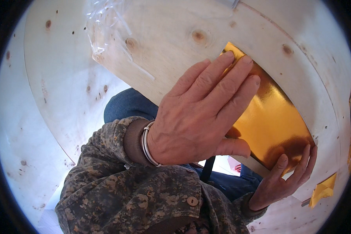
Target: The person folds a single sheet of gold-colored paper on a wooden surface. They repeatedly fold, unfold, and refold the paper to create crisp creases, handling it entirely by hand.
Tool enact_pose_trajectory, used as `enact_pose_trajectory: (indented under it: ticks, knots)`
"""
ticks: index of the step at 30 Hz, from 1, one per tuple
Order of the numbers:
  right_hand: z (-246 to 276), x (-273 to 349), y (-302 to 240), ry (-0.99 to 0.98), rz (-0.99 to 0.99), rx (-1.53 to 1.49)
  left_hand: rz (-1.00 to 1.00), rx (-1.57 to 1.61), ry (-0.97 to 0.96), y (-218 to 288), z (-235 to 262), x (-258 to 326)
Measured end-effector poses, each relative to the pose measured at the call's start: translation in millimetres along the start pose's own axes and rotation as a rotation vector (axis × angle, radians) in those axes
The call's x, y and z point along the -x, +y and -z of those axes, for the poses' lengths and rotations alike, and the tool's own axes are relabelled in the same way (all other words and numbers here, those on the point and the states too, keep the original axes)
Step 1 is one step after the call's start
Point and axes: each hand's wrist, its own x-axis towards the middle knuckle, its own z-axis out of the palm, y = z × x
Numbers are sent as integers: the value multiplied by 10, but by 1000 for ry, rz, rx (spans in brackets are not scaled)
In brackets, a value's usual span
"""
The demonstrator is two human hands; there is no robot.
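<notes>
A shiny gold foil paper sheet (279,111) lies on the pale wooden board (171,43), slanting from the upper middle down to the right. My left hand (201,105) rests palm down over its upper left part, fingers stretched out flat and thumb apart, with a white bracelet at the wrist. The fingertips reach close to the sheet's top corner. At the sheet's lower right end, my right hand (284,177) touches the edge with its fingers and thumb spread. My left palm hides part of the foil.
Crumpled clear plastic film (109,31) lies on the board at the upper left. A folded piece of gold paper (323,190) is at the lower right. My legs in blue jeans (130,104) are below the board's near edge. Knotted wooden panels surround it.
</notes>
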Motion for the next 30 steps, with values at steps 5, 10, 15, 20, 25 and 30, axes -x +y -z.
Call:
enact_pose_trajectory:
  ticks: [5, 10, 15, 20, 25, 30]
  knots:
    - [7, -21, -30, -1, 9, 7, 14, -43, 5, -50, 23, 17]
    - [6, -35, -56, -2, 15, -4, 38, -56, -1, -47, 30, 21]
    - [6, -34, -57, 1, 18, -14, 52, -69, -15, -46, 31, 23]
    - [10, -34, -39, -1, 16, -8, 53, -75, -12, -34, 19, 19]
    - [1, -34, -23, 0, 33, 7, 50, -88, -9, -28, 9, 17]
    - [2, -32, -25, -4, 33, 4, 52, -84, -6, -40, 11, 20]
